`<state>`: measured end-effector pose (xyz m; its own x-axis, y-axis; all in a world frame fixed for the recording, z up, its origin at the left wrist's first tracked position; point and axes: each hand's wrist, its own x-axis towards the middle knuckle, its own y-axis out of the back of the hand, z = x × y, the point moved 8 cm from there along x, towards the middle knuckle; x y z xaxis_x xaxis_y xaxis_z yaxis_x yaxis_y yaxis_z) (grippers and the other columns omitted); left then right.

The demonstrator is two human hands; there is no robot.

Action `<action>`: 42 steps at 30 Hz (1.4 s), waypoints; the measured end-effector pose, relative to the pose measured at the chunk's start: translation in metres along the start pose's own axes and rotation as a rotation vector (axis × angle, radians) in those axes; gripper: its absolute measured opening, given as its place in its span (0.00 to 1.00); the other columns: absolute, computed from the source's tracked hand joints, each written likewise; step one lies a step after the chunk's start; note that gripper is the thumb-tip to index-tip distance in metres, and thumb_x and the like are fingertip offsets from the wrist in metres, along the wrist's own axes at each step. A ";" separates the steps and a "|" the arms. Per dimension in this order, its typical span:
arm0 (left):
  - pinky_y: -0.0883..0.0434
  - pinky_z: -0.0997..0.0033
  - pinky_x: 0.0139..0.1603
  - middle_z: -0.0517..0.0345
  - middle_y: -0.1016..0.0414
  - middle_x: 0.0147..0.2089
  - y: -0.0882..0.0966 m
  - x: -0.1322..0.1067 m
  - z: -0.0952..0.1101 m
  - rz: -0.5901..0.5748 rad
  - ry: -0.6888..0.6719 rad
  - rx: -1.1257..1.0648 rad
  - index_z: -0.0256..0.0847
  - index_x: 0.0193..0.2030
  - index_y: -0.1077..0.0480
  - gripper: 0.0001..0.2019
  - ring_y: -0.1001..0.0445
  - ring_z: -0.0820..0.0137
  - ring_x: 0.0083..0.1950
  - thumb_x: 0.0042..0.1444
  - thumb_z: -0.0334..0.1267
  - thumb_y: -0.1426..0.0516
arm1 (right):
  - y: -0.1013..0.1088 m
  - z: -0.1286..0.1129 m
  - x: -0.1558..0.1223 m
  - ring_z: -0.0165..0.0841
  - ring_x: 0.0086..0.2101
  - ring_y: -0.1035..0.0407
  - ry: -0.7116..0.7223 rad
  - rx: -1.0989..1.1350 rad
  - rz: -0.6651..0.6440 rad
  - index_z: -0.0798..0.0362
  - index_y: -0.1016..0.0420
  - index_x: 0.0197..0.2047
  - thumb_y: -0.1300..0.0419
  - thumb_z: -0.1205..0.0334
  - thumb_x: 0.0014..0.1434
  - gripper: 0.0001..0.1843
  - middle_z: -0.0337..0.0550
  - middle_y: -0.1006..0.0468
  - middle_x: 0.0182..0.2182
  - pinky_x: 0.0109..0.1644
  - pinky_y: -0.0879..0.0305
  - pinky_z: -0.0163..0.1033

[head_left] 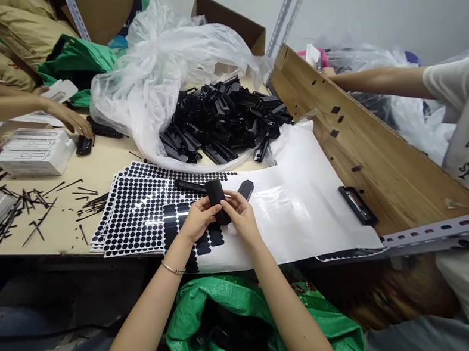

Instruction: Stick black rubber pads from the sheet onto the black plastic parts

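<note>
My left hand [197,218] and my right hand [239,214] both grip one small black rectangular plastic part [216,194], held upright between the fingertips. Beneath them lies a white sheet [293,201] with black oblong stickers [202,244] at its left side. Just behind my right fingers rests another black part [246,189], and a further slim black piece [190,186] lies behind my left hand. Sheets of round black dot stickers [133,217] are stacked to the left. Past my hands, a heap of black plastic parts [225,119] spills from a clear plastic bag [194,49].
A wooden board [373,163] slants along the right, with a black frame-like part [358,205] beside it. An open green sack [202,302] stands below my forearms. At left, a co-worker's hand [73,119] works near white boxes [35,151] and scattered thin black pieces [32,199]. Another person's arm [381,83] reaches in at right.
</note>
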<state>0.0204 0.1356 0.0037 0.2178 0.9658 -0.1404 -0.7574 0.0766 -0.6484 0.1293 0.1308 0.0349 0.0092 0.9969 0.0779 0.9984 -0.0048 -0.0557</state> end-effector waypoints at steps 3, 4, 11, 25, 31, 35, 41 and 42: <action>0.27 0.74 0.31 0.53 0.20 0.35 -0.001 0.000 0.000 -0.010 0.007 0.004 0.37 0.35 0.22 0.19 0.24 0.71 0.32 0.34 0.40 0.28 | 0.003 0.001 -0.003 0.37 0.42 0.25 0.012 -0.014 0.000 0.49 0.27 0.48 0.39 0.48 0.56 0.20 0.45 0.20 0.42 0.44 0.28 0.41; 0.27 0.74 0.31 0.53 0.20 0.35 -0.001 0.000 0.000 -0.015 0.008 0.007 0.37 0.35 0.22 0.20 0.24 0.71 0.32 0.34 0.40 0.28 | 0.004 0.002 -0.004 0.36 0.40 0.25 0.014 -0.023 0.005 0.49 0.27 0.48 0.41 0.47 0.57 0.20 0.44 0.20 0.40 0.42 0.27 0.41; 0.27 0.73 0.31 0.54 0.20 0.34 0.000 0.001 -0.001 -0.040 -0.006 0.048 0.36 0.35 0.22 0.19 0.24 0.70 0.32 0.35 0.41 0.28 | 0.006 0.009 -0.003 0.34 0.35 0.26 0.017 -0.049 0.052 0.49 0.28 0.48 0.44 0.46 0.59 0.19 0.42 0.21 0.36 0.36 0.29 0.38; 0.26 0.73 0.33 0.52 0.19 0.35 -0.004 0.000 -0.001 -0.057 -0.010 0.094 0.36 0.36 0.22 0.19 0.23 0.68 0.34 0.35 0.42 0.28 | 0.007 0.007 -0.003 0.35 0.41 0.28 0.055 -0.082 0.091 0.51 0.27 0.39 0.43 0.46 0.58 0.16 0.41 0.22 0.37 0.48 0.31 0.41; 0.27 0.73 0.33 0.52 0.19 0.36 -0.004 0.001 -0.002 -0.062 -0.003 0.084 0.37 0.36 0.22 0.19 0.23 0.68 0.35 0.36 0.42 0.29 | 0.009 0.009 -0.003 0.36 0.39 0.27 0.011 -0.049 0.062 0.50 0.26 0.40 0.42 0.47 0.57 0.16 0.42 0.21 0.37 0.43 0.30 0.41; 0.27 0.73 0.33 0.52 0.20 0.36 -0.004 0.002 -0.004 -0.074 0.009 0.080 0.36 0.38 0.23 0.20 0.24 0.69 0.35 0.37 0.43 0.29 | 0.013 0.007 -0.005 0.37 0.39 0.26 0.001 -0.073 0.059 0.50 0.25 0.41 0.41 0.46 0.56 0.17 0.43 0.20 0.39 0.40 0.29 0.41; 0.27 0.74 0.34 0.52 0.21 0.38 -0.009 0.000 -0.003 -0.096 0.041 0.076 0.37 0.41 0.26 0.22 0.24 0.70 0.36 0.39 0.42 0.30 | 0.023 0.000 -0.013 0.37 0.41 0.26 -0.008 -0.103 0.058 0.50 0.25 0.45 0.40 0.47 0.56 0.19 0.45 0.20 0.42 0.43 0.27 0.43; 0.27 0.75 0.34 0.52 0.21 0.38 -0.010 0.000 -0.003 -0.098 0.043 0.075 0.37 0.41 0.26 0.22 0.24 0.70 0.36 0.39 0.41 0.30 | 0.025 -0.003 -0.015 0.37 0.42 0.26 0.009 -0.130 0.054 0.50 0.25 0.45 0.40 0.48 0.57 0.18 0.45 0.21 0.43 0.45 0.28 0.44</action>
<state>0.0296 0.1337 0.0077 0.3181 0.9414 -0.1124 -0.7748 0.1898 -0.6031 0.1546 0.1157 0.0348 0.0634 0.9942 0.0874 0.9952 -0.0695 0.0690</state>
